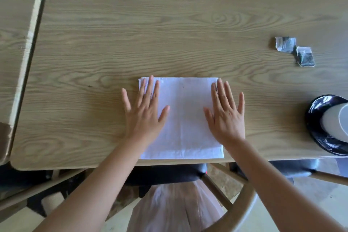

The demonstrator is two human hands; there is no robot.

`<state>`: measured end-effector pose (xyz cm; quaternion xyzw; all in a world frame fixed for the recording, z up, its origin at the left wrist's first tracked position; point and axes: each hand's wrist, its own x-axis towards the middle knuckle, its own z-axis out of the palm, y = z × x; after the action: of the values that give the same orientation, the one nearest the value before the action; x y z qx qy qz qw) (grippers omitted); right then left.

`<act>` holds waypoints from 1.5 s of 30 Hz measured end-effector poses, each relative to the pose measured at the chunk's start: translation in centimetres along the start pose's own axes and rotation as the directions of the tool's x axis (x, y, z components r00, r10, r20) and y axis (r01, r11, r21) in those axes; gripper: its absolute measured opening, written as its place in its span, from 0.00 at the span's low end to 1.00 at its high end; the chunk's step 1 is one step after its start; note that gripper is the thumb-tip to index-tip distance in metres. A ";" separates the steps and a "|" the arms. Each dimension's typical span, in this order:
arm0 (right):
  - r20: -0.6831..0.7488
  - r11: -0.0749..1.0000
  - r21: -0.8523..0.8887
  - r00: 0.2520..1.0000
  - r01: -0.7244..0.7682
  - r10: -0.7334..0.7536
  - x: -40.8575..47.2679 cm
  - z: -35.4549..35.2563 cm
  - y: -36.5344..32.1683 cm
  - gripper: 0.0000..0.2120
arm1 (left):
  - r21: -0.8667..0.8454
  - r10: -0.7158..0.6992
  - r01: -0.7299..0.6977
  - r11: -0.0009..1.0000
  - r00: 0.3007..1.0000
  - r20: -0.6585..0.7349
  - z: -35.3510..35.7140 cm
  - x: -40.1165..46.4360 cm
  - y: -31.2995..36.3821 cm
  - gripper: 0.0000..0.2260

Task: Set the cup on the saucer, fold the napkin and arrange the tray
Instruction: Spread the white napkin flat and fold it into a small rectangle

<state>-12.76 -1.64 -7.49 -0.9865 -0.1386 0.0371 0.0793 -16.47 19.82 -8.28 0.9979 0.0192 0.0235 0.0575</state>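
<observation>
While the cup (337,120) already stands on the saucer (316,111) at far right, we press our left hand (144,113) and right hand (226,115), flat and apart, on the napkin (185,118) at the near table edge, with no tray in view.

Light wood-grain laminate counter (188,24), rounded corners, long axis left to right. Flat on it at the near edge, centre: white square folded cloth napkin (185,118), its near side flush with the counter's rim. Far right: two small torn silver-and-black foil sachets (294,51), touching corner to corner. Right edge, cut off by frame: glossy black round saucer (316,118).
</observation>
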 end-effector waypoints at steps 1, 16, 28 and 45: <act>-0.042 1.000 0.025 0.999 0.008 -0.007 -1.3 0.0 -0.9 0.29 | -0.017 0.027 -0.027 0.999 0.999 -0.027 -0.1 -0.9 1.2 0.28; 0.107 0.981 -0.074 0.980 0.177 -0.169 -7.2 1.8 1.0 0.30 | 0.015 0.123 -0.127 0.992 0.981 0.150 0.5 -7.8 0.3 0.28; 0.134 0.970 -0.084 0.967 0.228 -0.216 -7.5 1.3 1.3 0.35 | 0.023 0.181 -0.193 0.981 0.951 0.251 -0.6 -8.5 -2.8 0.32; -0.070 0.836 -0.028 0.834 0.547 -0.548 -9.0 0.1 5.7 0.27 | -0.075 0.397 -0.390 0.918 0.908 0.133 -2.7 -10.4 -4.4 0.33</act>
<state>-19.90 -9.59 -8.07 -0.9066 -0.4119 -0.0246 0.0883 -27.17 24.08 -6.61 0.9787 -0.1870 -0.0376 0.0763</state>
